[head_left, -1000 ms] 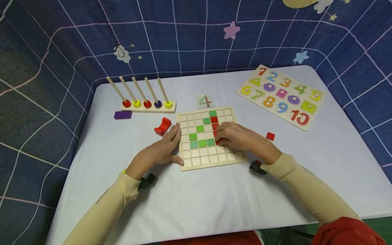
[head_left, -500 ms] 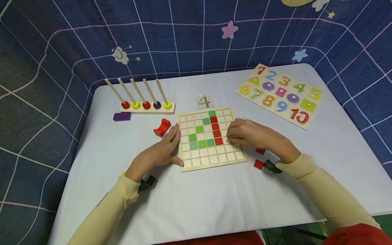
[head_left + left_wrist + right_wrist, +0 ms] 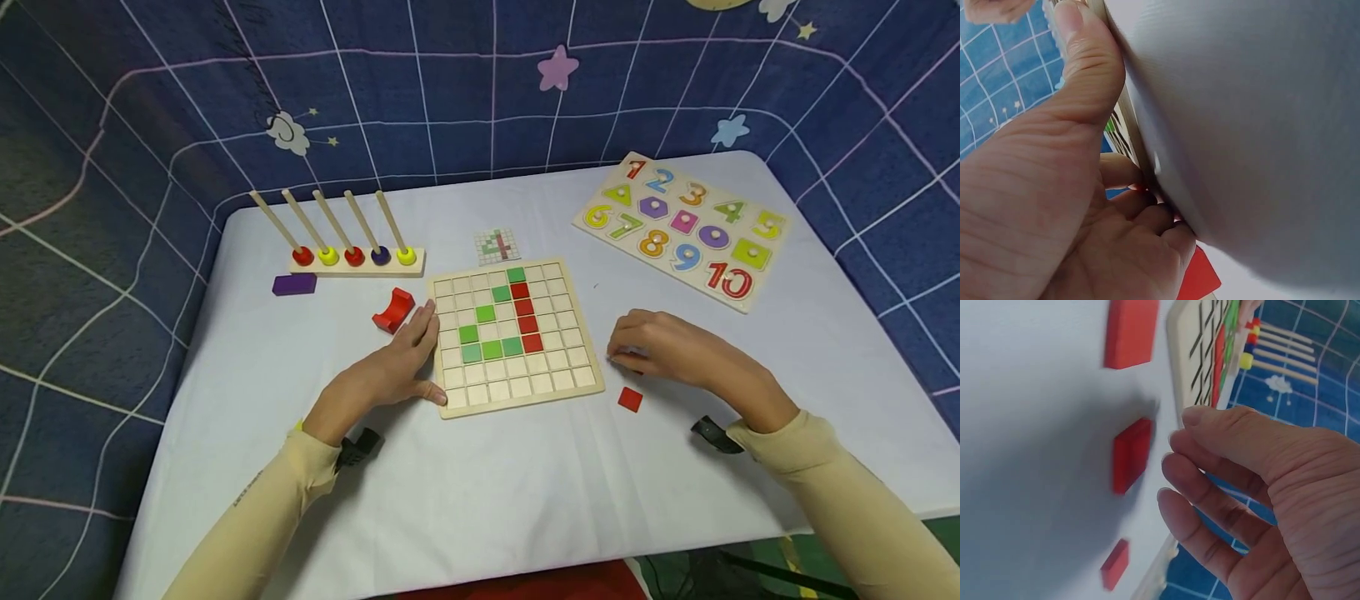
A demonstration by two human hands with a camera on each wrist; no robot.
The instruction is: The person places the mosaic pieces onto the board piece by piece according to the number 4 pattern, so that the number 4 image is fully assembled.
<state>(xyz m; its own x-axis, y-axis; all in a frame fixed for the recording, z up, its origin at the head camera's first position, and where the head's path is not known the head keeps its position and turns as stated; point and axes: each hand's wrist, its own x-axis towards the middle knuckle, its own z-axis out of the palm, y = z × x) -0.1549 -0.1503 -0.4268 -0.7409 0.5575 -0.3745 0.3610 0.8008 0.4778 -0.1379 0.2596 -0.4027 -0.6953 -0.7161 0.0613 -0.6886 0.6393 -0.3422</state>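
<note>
A wooden grid board lies on the white table, with green tiles and a column of red tiles in its squares. My left hand rests along the board's left edge, thumb near the lower corner and fingers farther up. To the right of the board, my right hand hovers low over the table, thumb and fingers bent and nothing between them. Beneath it in the right wrist view lies a loose red tile, with another on either side. In the head view one loose red tile shows beside the hand.
A small pattern card lies behind the board. A red arch block, a purple block and a peg stand with coloured beads are at the left. A number puzzle occupies the back right.
My right hand has left the red tile column on the board and moved right, over the loose red tiles. The lowest red tile is now uncovered. My left hand stays at the board's edge.
</note>
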